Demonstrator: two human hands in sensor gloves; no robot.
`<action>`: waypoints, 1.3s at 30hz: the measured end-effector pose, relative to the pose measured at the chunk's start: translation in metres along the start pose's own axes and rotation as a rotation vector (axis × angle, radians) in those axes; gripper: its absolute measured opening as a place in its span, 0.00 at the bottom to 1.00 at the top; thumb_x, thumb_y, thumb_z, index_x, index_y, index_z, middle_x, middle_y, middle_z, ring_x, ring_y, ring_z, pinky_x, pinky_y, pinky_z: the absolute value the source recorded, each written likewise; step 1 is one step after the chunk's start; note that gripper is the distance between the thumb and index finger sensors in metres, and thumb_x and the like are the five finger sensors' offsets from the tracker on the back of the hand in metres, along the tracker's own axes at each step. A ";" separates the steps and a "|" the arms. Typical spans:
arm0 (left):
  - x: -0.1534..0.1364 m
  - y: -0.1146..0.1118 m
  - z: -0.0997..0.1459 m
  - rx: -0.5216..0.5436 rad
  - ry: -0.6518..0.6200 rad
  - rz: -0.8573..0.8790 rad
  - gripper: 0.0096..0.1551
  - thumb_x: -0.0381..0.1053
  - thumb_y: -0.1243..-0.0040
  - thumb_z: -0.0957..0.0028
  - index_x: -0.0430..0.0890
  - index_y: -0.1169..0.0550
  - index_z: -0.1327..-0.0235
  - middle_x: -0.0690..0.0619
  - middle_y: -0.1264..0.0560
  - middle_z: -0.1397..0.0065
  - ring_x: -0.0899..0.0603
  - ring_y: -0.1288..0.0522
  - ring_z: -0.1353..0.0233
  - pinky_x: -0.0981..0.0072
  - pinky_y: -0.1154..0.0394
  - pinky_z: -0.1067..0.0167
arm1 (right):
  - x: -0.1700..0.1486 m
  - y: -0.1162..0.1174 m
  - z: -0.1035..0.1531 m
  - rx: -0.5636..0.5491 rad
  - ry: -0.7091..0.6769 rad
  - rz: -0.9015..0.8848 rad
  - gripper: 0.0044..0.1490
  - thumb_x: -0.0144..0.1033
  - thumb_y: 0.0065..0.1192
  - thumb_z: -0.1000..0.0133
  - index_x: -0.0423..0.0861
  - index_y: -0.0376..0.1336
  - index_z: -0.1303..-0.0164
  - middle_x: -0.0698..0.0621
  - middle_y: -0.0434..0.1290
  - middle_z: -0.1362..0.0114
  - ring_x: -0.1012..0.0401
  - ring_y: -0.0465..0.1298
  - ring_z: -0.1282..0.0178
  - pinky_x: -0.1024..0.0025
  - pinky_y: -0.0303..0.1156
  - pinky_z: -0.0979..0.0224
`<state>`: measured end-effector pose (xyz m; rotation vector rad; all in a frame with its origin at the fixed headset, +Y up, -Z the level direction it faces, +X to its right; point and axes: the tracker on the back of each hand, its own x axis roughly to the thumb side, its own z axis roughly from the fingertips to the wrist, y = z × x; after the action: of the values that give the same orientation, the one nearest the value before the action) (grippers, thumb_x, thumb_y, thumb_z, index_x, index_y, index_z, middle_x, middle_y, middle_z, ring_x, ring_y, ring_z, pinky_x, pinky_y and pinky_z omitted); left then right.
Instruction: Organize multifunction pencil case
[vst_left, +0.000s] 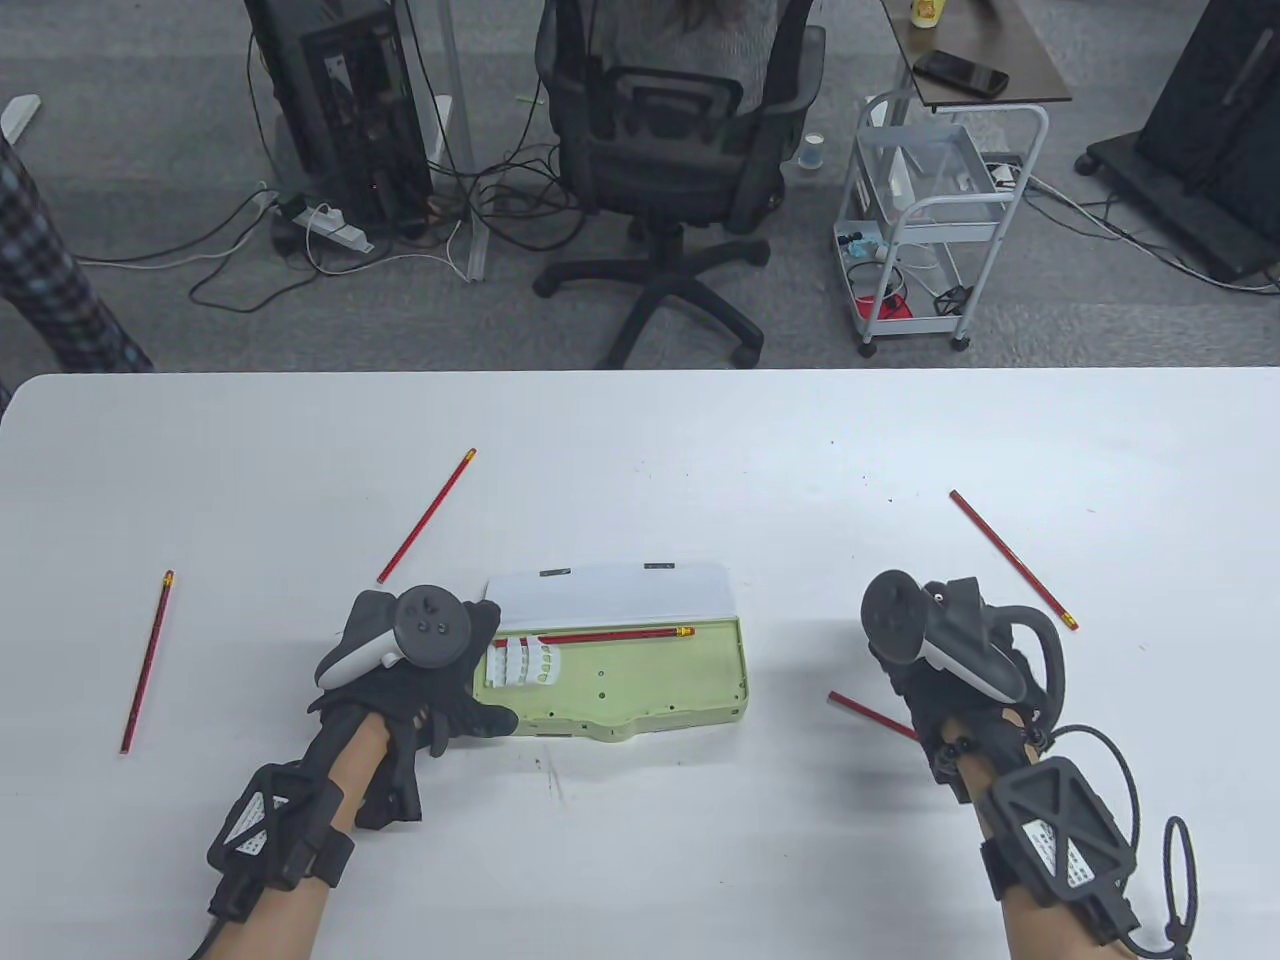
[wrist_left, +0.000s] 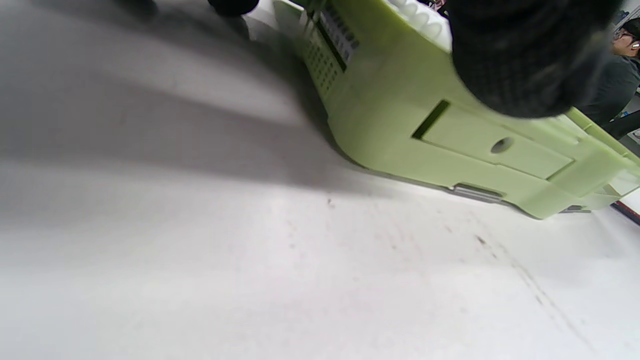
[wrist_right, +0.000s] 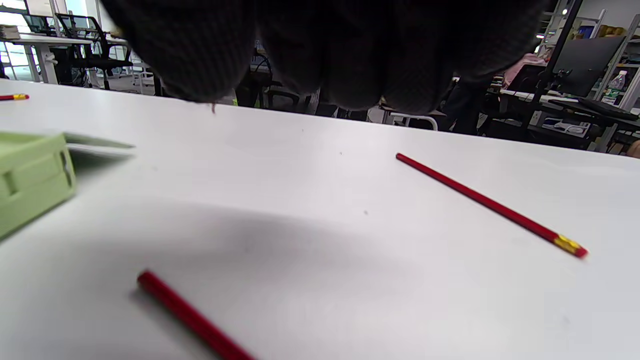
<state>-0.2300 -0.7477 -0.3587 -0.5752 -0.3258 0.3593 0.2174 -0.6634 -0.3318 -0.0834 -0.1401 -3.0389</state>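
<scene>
Table view: open green pencil case (vst_left: 640, 680), one red pencil (vst_left: 610, 636) inside, is steadied by the left hand (vst_left: 420, 680); right hand (vst_left: 940, 660) hovers over a loose pencil (vst_left: 868, 714), grip hidden.
Left wrist view: a fingertip (wrist_left: 525, 60) is pressed on the case wall; sliding is risked.
Right wrist view: nothing is held by curled fingers (wrist_right: 320, 50); the pencil could be rolled away.

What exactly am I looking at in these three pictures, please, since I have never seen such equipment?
These are a person's two hands in black sensor gloves, a tracker strapped on each. One camera looks down at the white table; two sit on the wrists. The left hand steadies the open pale green plastic pencil case, which holds one red pencil. The right hand hovers over another red pencil on the table; whether it grips it is hidden. Three more red pencils lie loose.
</scene>
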 end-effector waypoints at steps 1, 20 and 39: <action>0.000 0.000 0.000 -0.001 0.000 0.000 0.72 0.69 0.33 0.63 0.46 0.61 0.19 0.38 0.59 0.12 0.31 0.50 0.13 0.22 0.48 0.28 | -0.002 0.005 0.005 0.009 -0.003 0.012 0.39 0.46 0.64 0.44 0.38 0.62 0.26 0.34 0.67 0.25 0.36 0.72 0.28 0.38 0.70 0.27; -0.001 0.000 0.000 0.002 -0.003 0.000 0.72 0.69 0.34 0.63 0.46 0.61 0.19 0.38 0.58 0.12 0.31 0.50 0.13 0.22 0.48 0.28 | -0.009 0.078 0.037 0.103 -0.009 0.290 0.32 0.39 0.67 0.45 0.39 0.67 0.33 0.38 0.73 0.31 0.41 0.78 0.34 0.44 0.75 0.29; -0.001 -0.001 0.000 0.002 -0.001 -0.003 0.72 0.69 0.34 0.62 0.46 0.61 0.19 0.38 0.59 0.12 0.31 0.50 0.13 0.22 0.48 0.28 | 0.005 0.084 0.036 0.064 -0.111 0.450 0.26 0.36 0.66 0.46 0.39 0.70 0.40 0.39 0.78 0.38 0.44 0.82 0.40 0.46 0.78 0.32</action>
<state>-0.2304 -0.7487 -0.3586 -0.5729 -0.3269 0.3566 0.2223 -0.7438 -0.2886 -0.2431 -0.1970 -2.5788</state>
